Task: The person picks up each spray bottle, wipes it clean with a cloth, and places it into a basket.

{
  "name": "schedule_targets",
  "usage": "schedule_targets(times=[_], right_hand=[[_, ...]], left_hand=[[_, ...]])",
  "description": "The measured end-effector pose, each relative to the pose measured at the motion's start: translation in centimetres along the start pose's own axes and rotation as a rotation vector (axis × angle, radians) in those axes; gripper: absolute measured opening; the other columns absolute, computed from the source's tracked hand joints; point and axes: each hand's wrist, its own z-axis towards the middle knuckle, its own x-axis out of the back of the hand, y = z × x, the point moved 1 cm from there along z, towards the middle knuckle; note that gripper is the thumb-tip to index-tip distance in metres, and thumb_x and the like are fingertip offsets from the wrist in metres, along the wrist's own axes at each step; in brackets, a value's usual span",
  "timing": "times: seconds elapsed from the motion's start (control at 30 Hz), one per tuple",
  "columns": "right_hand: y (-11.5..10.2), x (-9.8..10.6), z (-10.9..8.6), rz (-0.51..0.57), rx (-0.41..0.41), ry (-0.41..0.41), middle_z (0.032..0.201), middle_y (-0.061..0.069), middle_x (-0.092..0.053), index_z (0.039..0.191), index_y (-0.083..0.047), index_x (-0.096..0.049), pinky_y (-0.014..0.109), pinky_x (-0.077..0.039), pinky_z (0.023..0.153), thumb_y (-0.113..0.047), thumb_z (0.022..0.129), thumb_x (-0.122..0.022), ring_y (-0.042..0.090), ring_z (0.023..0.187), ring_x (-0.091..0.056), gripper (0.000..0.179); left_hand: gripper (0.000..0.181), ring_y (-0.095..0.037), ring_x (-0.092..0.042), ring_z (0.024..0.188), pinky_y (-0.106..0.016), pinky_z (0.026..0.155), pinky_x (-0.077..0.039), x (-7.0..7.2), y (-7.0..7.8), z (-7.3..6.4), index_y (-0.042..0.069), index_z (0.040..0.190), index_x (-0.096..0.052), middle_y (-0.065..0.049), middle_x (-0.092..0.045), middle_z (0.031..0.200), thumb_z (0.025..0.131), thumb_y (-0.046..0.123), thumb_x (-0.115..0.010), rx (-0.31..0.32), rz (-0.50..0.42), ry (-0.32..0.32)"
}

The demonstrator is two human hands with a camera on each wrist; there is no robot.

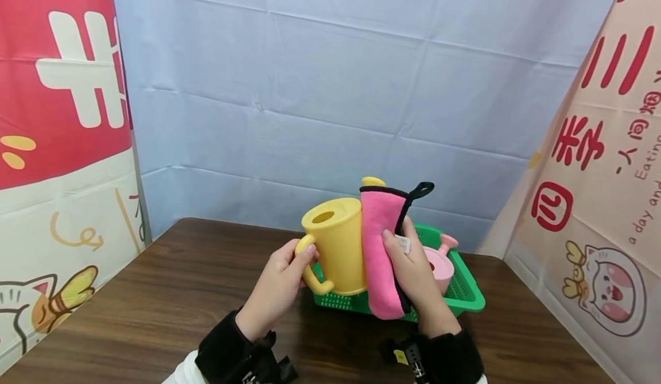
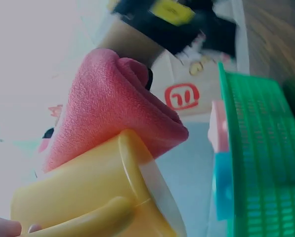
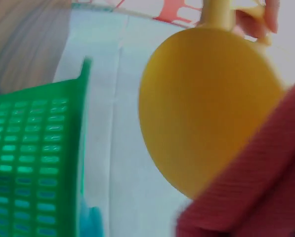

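Note:
My left hand (image 1: 284,272) grips the handle of a yellow toy watering can (image 1: 338,246), holding it raised over the front of a green basket (image 1: 467,280). A folded pink cloth (image 1: 379,246) with black edging and a black hanging loop is pinched in my right hand (image 1: 413,263). The cloth lies against the can's right side, and the can's spout tip shows above it. In the left wrist view the pink cloth (image 2: 112,108) overlaps the can's body (image 2: 78,182). The right wrist view shows the can's round yellow base (image 3: 206,108) beside the cloth's edge (image 3: 256,192).
Inside the basket sits a pink toy watering can (image 1: 439,266); a blue item (image 2: 224,185) also shows at its rim in the left wrist view. The basket stands on a dark wooden table (image 1: 196,292). A pale blue curtain (image 1: 310,85) hangs behind, with printed cloths at both sides.

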Motion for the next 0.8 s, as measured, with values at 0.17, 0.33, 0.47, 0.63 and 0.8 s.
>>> schedule_targets(times=[0.17,0.33,0.47,0.63,0.8], right_hand=[[-0.2,0.2,0.3,-0.016,-0.158,-0.044,0.106,0.017,-0.055,0.136,-0.009,-0.034,0.025,-0.05,0.074,-0.03,0.1,-0.044,0.013,0.086,-0.059,0.043],[0.0,0.7,0.3,-0.073,-0.159,0.194,0.099,0.009,-0.057,0.124,-0.01,-0.051,0.021,-0.05,0.068,-0.031,0.09,-0.062,0.01,0.08,-0.059,0.04],[0.0,-0.2,-0.2,-0.321,0.179,0.46,0.1,0.012,-0.055,0.105,-0.003,-0.06,0.026,-0.046,0.072,-0.017,0.077,-0.078,0.019,0.089,-0.055,0.036],[-0.3,-2.7,-0.7,-0.59,0.491,0.326,0.136,0.02,-0.041,0.126,-0.004,-0.052,0.047,-0.048,0.084,-0.008,0.077,-0.076,0.036,0.111,-0.052,0.055],[-0.4,-3.9,-1.1,-0.714,0.525,0.155,0.139,0.022,-0.04,0.147,-0.004,-0.02,0.045,-0.052,0.078,-0.01,0.078,-0.075,0.036,0.103,-0.059,0.09]], left_hand=[[0.033,-0.023,-0.046,0.076,-0.027,0.065,-0.041,0.2,0.6,-0.2,0.0,0.104,-0.053,-0.012,-0.049,0.089,0.099,0.032,-0.044,-0.024,0.039,0.031],[0.031,-0.023,-0.046,0.079,-0.027,0.066,-0.04,0.2,0.7,-0.3,0.001,0.103,-0.054,-0.012,-0.049,0.087,0.099,0.03,-0.045,-0.022,0.052,0.026],[0.035,-0.022,-0.044,0.074,-0.028,0.065,-0.037,-0.1,0.6,-0.4,0.001,0.107,-0.054,-0.012,-0.043,0.08,0.098,0.034,-0.047,-0.011,0.06,0.009],[0.035,-0.021,-0.039,0.062,-0.027,0.058,-0.036,-0.1,0.4,-0.4,0.003,0.109,-0.056,-0.01,-0.04,0.073,0.097,0.035,-0.048,-0.028,0.142,0.07],[0.032,-0.023,-0.047,0.07,-0.028,0.061,-0.041,0.4,0.5,-0.2,0.004,0.112,-0.056,-0.011,-0.048,0.079,0.098,0.032,-0.048,-0.073,0.181,0.155]])
